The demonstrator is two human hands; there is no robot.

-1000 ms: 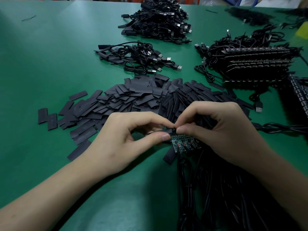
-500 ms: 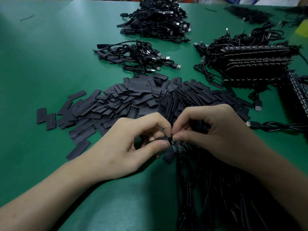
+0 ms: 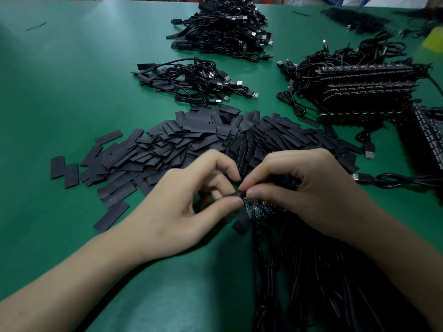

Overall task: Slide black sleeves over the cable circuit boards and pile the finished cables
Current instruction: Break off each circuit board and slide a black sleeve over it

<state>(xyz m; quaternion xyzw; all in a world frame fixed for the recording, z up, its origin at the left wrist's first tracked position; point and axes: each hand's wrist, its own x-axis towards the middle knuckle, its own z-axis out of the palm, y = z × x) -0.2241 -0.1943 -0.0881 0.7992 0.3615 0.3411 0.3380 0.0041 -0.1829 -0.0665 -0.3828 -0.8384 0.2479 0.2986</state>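
Observation:
My left hand (image 3: 189, 202) pinches a small black sleeve (image 3: 236, 195) between thumb and forefinger at the centre of the view. Its open end meets the tip of a dark green circuit board (image 3: 257, 208), which my right hand (image 3: 309, 195) grips between thumb and fingers. The board's far end is hidden under my right palm. Its black cable (image 3: 259, 259) trails down toward me. A broad heap of flat black sleeves (image 3: 182, 142) lies just beyond my hands. Two piles of sleeved cables lie further back: a small pile (image 3: 196, 80) and a large pile (image 3: 225, 27).
Stacked rows of bare circuit boards with cables (image 3: 359, 89) sit at the right, more boards (image 3: 429, 133) at the right edge. A loose USB plug (image 3: 359, 177) and its cable lie right of my right hand. A mass of black cables (image 3: 323, 283) covers the near right of the green table (image 3: 72, 80).
Both hands have stayed together at the same spot, fingertips working the sleeve's mouth against the board's end. My left fingers have curled tighter around the sleeve.

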